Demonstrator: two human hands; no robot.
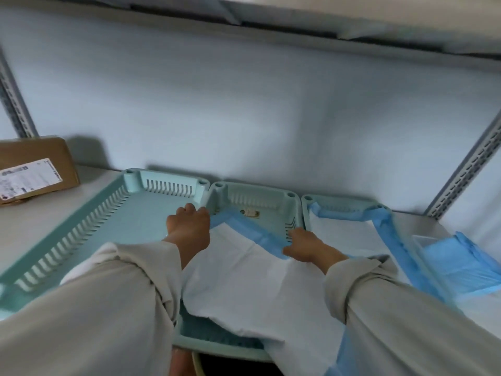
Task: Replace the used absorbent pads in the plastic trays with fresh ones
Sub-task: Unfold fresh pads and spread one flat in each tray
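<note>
A white absorbent pad with a blue border (244,264) lies partly inside the middle pale-green slotted plastic tray (294,210), its long axis running near to far, its far edge short of the far wall and its near end draped over the rim. The right hand (303,246) pinches the pad's far-right blue corner; the left hand (188,226), fingers curled, presses its far-left edge. Both must likely push farther to seat it.
</note>
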